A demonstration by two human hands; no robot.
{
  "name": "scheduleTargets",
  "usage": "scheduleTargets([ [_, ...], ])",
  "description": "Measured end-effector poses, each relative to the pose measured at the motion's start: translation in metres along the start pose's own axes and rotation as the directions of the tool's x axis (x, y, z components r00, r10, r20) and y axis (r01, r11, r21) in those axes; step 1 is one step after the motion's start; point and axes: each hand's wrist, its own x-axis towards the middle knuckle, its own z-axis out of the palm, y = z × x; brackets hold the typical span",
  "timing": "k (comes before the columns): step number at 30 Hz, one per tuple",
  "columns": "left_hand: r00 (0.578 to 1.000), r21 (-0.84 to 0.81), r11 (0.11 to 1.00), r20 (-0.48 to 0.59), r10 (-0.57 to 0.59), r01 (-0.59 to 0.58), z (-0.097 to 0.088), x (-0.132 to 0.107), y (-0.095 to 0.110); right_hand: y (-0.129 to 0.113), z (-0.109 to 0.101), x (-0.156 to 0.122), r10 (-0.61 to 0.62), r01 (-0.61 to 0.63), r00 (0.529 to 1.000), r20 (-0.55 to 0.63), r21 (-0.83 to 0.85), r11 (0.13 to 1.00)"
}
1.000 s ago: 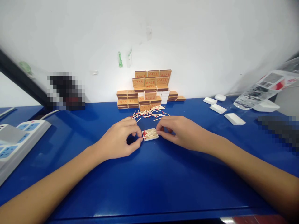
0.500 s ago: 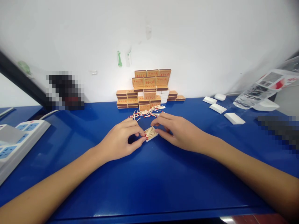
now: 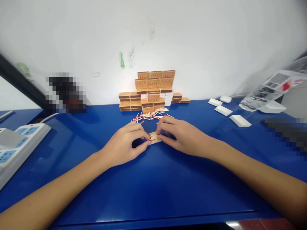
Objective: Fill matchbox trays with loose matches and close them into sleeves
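Observation:
A small open matchbox tray (image 3: 153, 137) holding red-tipped matches lies on the blue table (image 3: 153, 188). My left hand (image 3: 124, 143) pinches its left end between thumb and forefinger. My right hand (image 3: 179, 134) covers its right end, fingers curled over the matches and the tray's edge. Most of the tray is hidden between my fingers. Just behind my hands lies a loose heap of matches (image 3: 151, 115).
A stack of tan matchboxes (image 3: 151, 91) stands against the white wall. Three white tray inserts (image 3: 224, 111) lie at the right, beside a clear plastic bag (image 3: 271, 91). A white power strip (image 3: 16, 143) sits at the left edge.
My right hand has slid left over the tray, so less of it shows. The tray tilted briefly and lies nearly flat again. My left hand has kept its pinch.

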Motion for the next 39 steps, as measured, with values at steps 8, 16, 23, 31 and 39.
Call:
scheduleTargets([
  [8, 1.0, 0.054, 0.998, 0.007, -0.012, 0.011, -0.0002, -0.0007, 0.0015, 0.0028, 0.0015, 0.0002, -0.019, 0.019, 1.0, 0.016, 0.032, 0.999],
  [16, 1.0, 0.1, 0.995, 0.015, -0.006, 0.005, 0.0019, -0.0018, -0.0023, 0.0011, 0.002, 0.0001, 0.018, -0.018, 1.0, -0.004, -0.014, 1.0],
  [23, 1.0, 0.076, 0.997, 0.001, 0.016, -0.016, 0.0019, -0.0015, -0.0009, 0.0004, -0.0007, 0.0007, 0.027, -0.027, 1.0, 0.012, -0.002, 1.0],
  [31, 1.0, 0.062, 0.998, 0.012, -0.004, 0.003, -0.0012, -0.0001, 0.0024, 0.0009, -0.0006, 0.0, 0.067, -0.07, 0.997, -0.042, -0.066, 0.995],
  [39, 0.999, 0.056, 0.998, 0.045, 0.009, -0.011, 0.0005, -0.0022, 0.0006, 0.002, 0.0018, 0.0002, 0.095, -0.099, 0.994, -0.055, -0.08, 0.992],
])
